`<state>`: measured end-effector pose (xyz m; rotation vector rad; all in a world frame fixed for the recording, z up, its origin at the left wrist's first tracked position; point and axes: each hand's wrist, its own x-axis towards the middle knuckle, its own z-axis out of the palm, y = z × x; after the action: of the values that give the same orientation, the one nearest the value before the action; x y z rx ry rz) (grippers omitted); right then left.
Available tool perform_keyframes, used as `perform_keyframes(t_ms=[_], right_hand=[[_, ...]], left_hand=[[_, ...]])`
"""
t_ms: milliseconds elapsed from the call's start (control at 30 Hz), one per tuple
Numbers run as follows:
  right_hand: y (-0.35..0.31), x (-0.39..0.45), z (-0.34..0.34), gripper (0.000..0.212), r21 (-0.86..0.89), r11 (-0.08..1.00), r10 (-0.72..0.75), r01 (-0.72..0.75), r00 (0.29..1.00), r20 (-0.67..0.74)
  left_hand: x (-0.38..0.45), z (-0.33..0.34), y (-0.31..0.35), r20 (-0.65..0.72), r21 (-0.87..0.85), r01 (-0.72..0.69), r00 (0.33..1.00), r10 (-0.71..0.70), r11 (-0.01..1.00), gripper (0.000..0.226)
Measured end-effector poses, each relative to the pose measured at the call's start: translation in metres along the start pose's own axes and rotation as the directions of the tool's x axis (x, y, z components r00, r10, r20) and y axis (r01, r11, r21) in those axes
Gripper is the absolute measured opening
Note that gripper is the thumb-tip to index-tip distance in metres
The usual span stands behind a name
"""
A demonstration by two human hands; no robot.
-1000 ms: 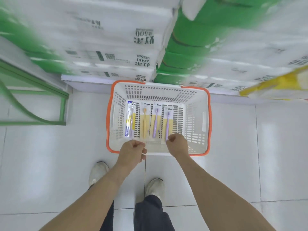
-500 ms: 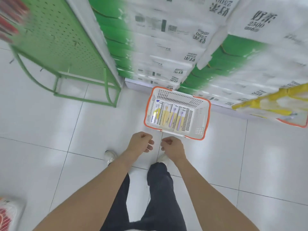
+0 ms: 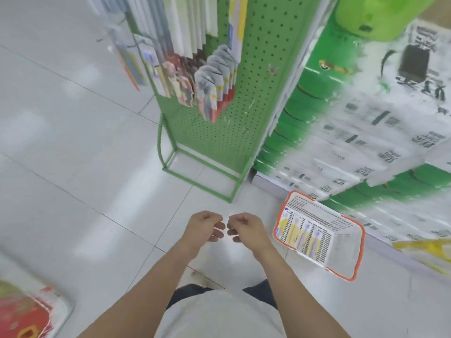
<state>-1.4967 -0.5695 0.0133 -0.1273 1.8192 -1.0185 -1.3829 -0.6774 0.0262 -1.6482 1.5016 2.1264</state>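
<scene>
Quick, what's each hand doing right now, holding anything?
Left hand: open, fingers loosely curled, holding nothing.
Right hand: open, fingers loosely curled, holding nothing.

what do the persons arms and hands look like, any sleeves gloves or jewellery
The left hand and right hand are bare: no gloves, rings or watch show. Both forearms are bare too, with no sleeve in view. Below them show a light grey top and dark trousers.
</scene>
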Motion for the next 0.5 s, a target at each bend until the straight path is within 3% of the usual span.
perform_keyframes(t_ms=[167,500], right_hand=[[-0.062,0.018,0.078,0.007,0.006,0.998,-0.067,0.067,0.997,0.046],[-0.186,0.115,0.169,0.004,0.122,0.973,-0.190,0.194,0.981,-0.040]], left_hand=[[0.008,-0.099,0.035,-0.071,-0.069,-0.052,0.996,0.047,0.996,0.018],[0.076,-0.223,0.132,-0.151,-0.098,-0.143,0.980,0.128,0.985,0.018]])
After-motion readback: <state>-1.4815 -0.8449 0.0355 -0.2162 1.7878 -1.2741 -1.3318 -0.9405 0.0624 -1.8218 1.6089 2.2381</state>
